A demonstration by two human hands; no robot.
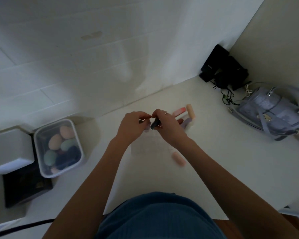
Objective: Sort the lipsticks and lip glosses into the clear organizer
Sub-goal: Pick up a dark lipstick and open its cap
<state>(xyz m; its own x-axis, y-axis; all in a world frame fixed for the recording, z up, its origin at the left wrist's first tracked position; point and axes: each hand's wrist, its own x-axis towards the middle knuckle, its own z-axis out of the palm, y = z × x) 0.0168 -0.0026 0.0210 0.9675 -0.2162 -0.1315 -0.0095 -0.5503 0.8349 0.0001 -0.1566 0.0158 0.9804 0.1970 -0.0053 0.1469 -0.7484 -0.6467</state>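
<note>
The clear organizer stands on the white table, mostly under my wrists and hard to make out. My right hand is closed on a dark lipstick tube just above the organizer's far edge. My left hand pinches a small pale tube beside it, fingertips of both hands almost touching. Behind my right hand lie several tubes: a pink-red one, a peach one, a white one and a lilac one. A pink tube lies to the right of the organizer.
A lidded clear box of coloured sponges sits at the left beside a white box on a black book. A lilac handbag and black devices with cables occupy the back right corner. A white wall rises behind.
</note>
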